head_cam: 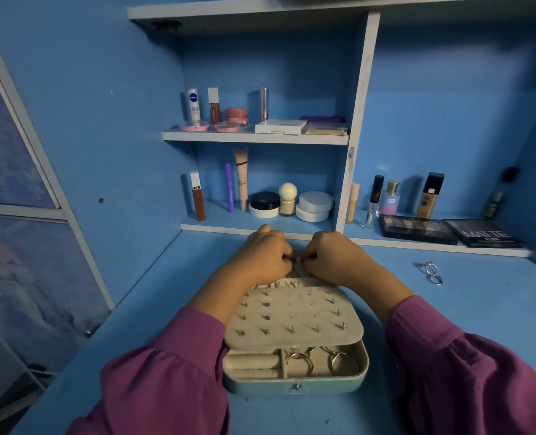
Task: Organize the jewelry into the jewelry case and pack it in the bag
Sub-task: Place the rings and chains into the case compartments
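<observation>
- My jewelry case (294, 383) sits open on the blue table (134, 340) right in front of me, its teal front wall with a small metal stud facing me.
- A cream earring panel (291, 315) lies tilted over the case, rows of stud posts poking up from it.
- Under that panel, in the near compartments, I see cream ring rolls (251, 365) on the left and gold rings (301, 361) in the sections to the right.
- My left hand (265, 257) is at the far edge of the case, fingers curled in, pinching a bit of cream fabric there.
- My right hand (332, 255) is just beside it, knuckles nearly touching the left, fingers also curled and pinching the same cream fold (299, 265).
- What exactly sits between my fingertips is too small to tell.
- Purple sleeves (172, 365) cover both my forearms, one on either side of the case.
- Off to the right on the table, well apart from the case, lie silver rings (431, 273) close together.
- Behind my hands the shelf (254, 136) holds makeup: tubes, jars, a white palette up top, compacts and a round-topped bottle below.
- Further right, two dark eyeshadow palettes (448, 232) lie flat, with bottles standing behind them.
</observation>
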Demonstrator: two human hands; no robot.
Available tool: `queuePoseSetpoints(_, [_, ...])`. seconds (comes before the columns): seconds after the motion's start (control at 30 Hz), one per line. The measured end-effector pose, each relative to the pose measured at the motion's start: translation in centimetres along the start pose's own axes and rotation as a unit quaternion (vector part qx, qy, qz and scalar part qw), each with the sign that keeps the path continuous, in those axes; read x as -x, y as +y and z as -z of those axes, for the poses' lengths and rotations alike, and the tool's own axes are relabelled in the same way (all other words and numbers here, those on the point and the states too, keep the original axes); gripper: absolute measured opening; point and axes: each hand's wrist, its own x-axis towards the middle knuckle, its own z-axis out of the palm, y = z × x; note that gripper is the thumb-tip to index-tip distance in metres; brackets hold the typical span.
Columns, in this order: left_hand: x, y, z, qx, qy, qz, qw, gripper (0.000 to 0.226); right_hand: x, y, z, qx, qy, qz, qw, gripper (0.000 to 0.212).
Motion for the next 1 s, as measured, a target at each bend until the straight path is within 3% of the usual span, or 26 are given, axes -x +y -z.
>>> queuePoseSetpoints(0.47, [1.6,0.8,0.9,0.117,-0.060,-0.001,0.991,0.022,1.8,0.4,1.5,-0.155,-0.041,-0.021,0.987,0.017])
queuePoseSetpoints(0.6, [1.6,0.5,0.8,0.139,-0.037,0.025,0.989,0.020,1.9,1.2,2.2,-0.086,-0.064,-0.008,0.994,0.019])
queuePoseSetpoints(1.0, [1.3,0.6,0.4,0.161,-0.075,0.016,0.984,0.018,2.2,0.8,1.8,-0.119,-0.124,0.035,0.985,0.013])
